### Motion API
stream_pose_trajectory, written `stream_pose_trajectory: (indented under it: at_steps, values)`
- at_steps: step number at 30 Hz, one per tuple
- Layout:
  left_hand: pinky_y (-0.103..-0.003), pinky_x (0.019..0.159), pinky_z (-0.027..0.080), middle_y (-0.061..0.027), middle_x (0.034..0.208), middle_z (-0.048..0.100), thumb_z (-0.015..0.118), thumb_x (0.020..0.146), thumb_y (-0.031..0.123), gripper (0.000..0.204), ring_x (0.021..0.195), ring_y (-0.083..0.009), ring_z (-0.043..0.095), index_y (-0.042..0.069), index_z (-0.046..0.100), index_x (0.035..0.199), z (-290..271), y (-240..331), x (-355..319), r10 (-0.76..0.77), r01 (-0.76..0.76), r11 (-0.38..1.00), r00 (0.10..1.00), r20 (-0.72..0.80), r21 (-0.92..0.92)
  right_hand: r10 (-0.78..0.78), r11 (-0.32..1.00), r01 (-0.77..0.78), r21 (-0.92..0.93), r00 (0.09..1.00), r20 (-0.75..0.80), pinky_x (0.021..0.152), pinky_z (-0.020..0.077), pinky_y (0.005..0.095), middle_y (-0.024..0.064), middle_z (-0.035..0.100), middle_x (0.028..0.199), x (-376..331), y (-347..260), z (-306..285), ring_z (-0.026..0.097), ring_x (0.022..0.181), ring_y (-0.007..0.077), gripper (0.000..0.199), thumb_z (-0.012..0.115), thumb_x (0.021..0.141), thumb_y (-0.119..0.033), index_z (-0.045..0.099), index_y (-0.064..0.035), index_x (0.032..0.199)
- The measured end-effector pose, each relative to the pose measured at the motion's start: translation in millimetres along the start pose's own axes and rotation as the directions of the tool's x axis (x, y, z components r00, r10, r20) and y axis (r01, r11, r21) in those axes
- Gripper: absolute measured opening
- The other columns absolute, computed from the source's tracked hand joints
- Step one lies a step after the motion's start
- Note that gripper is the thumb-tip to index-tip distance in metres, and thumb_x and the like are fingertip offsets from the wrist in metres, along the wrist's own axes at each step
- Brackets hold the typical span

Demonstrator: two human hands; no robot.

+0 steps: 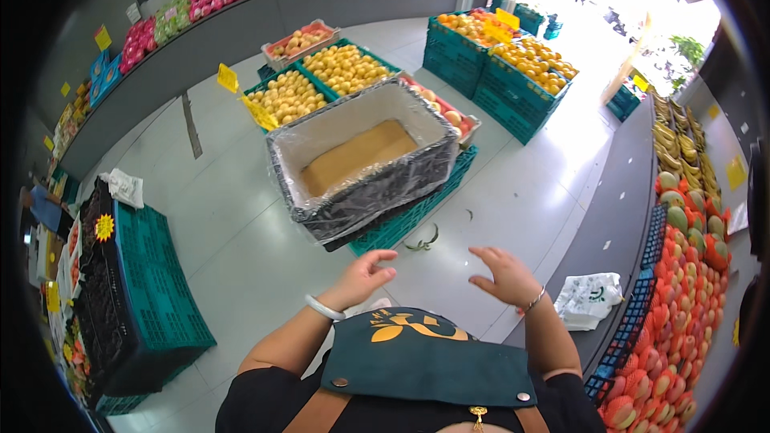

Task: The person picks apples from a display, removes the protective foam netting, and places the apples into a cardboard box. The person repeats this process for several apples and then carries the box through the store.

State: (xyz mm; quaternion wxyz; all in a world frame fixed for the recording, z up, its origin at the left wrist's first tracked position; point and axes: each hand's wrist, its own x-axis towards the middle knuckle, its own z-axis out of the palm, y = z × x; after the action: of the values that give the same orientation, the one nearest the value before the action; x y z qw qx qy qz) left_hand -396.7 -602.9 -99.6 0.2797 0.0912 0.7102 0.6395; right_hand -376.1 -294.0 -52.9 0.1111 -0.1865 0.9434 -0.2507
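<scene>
Crate (pixel 361 156): black, lined with clear plastic film, a brown cardboard sheet (pixel 359 154) on its floor; otherwise empty, sitting on a green crate (pixel 417 208) just ahead of both hands.
Left hand (pixel 362 277): raised, fingers spread and slightly curled, holding nothing, a pale bangle at the wrist.
Right hand (pixel 505 274): also raised and open, empty, apart from the left (a thin bracelet at the wrist).
Around: crates of yellow fruit (pixel 321 80) behind, mangoes (pixel 682 289) stacked to the right, a white bag (pixel 589 298) on the grey counter (pixel 618 216).
Risk: lining likely to slip or tear if gripped by the film alone; black crate looks skewed on its base, so a push from one side could tip it off.
Floor: a peel scrap (pixel 423 242) near the base, possibly a slip hazard.
</scene>
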Motion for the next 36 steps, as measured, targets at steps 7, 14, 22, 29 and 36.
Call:
stream_pose_trajectory:
  at_steps: [7,14,22,29,36]
  values:
    - [-0.027,0.085,0.045,-0.0058,0.117,0.054,0.055,0.089,0.012,0.039,0.100,-0.0130,0.055,0.002,0.045,0.126,-67,-7,-6,-0.027,-0.043,0.982,0.930,-0.366,-0.182,-0.153,0.969,0.168,0.183,0.984,-0.092,0.093,0.0405,0.0382,0.0167,0.055,0.116,188,31,-34,0.051,0.108,0.0329,0.048,0.061,0.083,-0.027,0.048,-0.0055,0.124]
    - [-0.027,0.087,0.041,-0.0071,0.123,0.049,0.050,0.090,0.011,0.038,0.102,-0.0146,0.053,0.002,0.044,0.126,-78,-13,-4,-0.290,0.040,0.920,0.737,-0.610,-0.389,0.125,0.989,-0.111,-0.102,0.982,0.140,0.088,0.0447,0.0363,0.0168,0.060,0.111,427,110,35,0.056,0.103,0.0327,0.045,0.054,0.083,-0.025,0.049,-0.0068,0.124]
    - [-0.027,0.085,0.041,-0.0088,0.125,0.049,0.049,0.090,0.011,0.038,0.103,-0.0166,0.052,0.001,0.045,0.126,-84,24,42,-0.421,0.032,0.882,0.499,-0.757,-0.470,0.596,0.782,-0.574,-0.242,0.803,0.022,0.093,0.0428,0.0346,0.0247,0.050,0.125,542,225,195,0.052,0.114,0.0318,0.064,0.058,0.076,-0.044,0.053,0.0091,0.111]
    - [-0.027,0.087,0.041,-0.0091,0.124,0.051,0.051,0.088,0.010,0.038,0.105,-0.0158,0.053,0.000,0.045,0.125,-93,36,78,-0.343,-0.041,0.917,0.423,-0.839,-0.396,0.218,0.877,-0.352,0.326,0.898,0.383,0.085,0.0469,0.0340,0.0161,0.061,0.109,533,126,66,0.060,0.099,0.0268,0.046,0.057,0.082,-0.029,0.052,0.0017,0.117]
    - [-0.029,0.085,0.045,-0.0108,0.117,0.058,0.056,0.085,0.009,0.042,0.100,-0.0161,0.058,0.002,0.047,0.125,-122,76,135,0.020,-0.108,0.960,0.946,-0.325,-0.258,-0.241,0.392,-0.532,0.751,0.728,0.642,0.060,0.0476,0.0275,0.0034,0.061,0.092,515,-59,44,0.058,0.072,0.0116,0.041,0.052,0.088,-0.039,0.052,-0.0071,0.114]
